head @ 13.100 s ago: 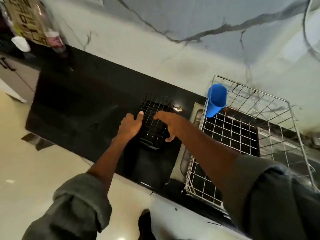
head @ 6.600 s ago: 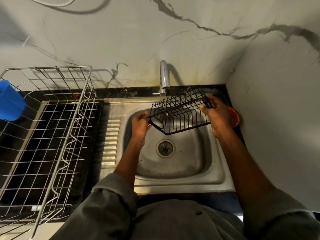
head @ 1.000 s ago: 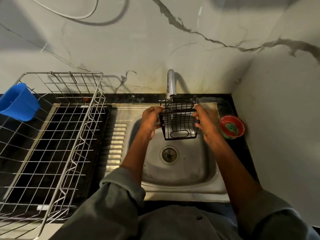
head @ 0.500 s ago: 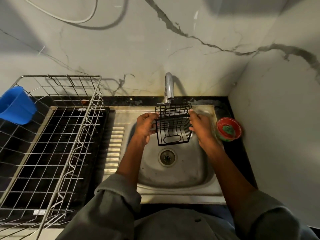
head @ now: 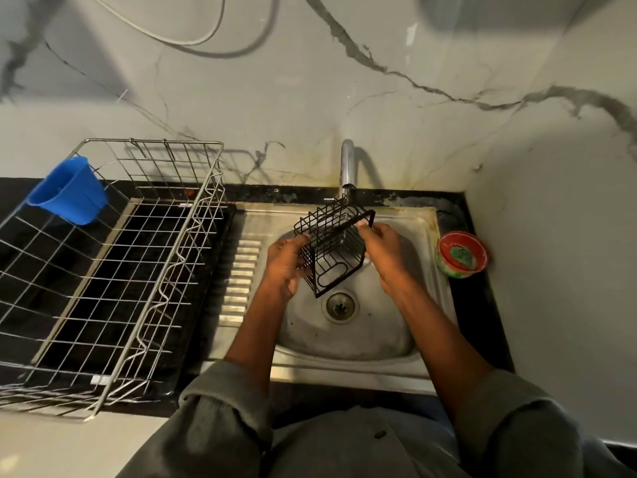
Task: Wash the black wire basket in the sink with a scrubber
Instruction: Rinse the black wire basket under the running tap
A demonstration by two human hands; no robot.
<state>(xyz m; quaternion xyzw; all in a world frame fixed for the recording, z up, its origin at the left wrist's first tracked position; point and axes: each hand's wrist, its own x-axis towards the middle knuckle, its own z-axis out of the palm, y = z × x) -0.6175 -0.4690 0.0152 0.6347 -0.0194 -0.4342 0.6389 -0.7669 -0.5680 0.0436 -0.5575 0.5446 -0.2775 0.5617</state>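
The basket is over the sink, held tilted under the tap, with one corner pointing down toward the drain. Judging by this, the wash is at the rinse or wetting stage: the basket has reached the sink, but no scrubbing is under way. Neither hand holds a scrubber. A red dish with something green in it, possibly the scrubber, sits on the desk just right of the sink, untouched. Whether water is running from the tap is hard to tell; a pale streak shows inside the basket below the spout, but it is not clear. Left to do, as far as can be judged: take up the scrubber, scrub the wires, rinse.

The left hand grips the basket's left side, its fingers curled round the wires. The right hand holds the upper right rim, its fingers pinching the edge.

The basket is a small black box of thin wire grid, open on one face, with an oval loop on the lower side. It looks rigid and light. No dirt or foam can be made out on it.

A large steel rack with a blue cup hung on its rim stands on the desk left of the sink.
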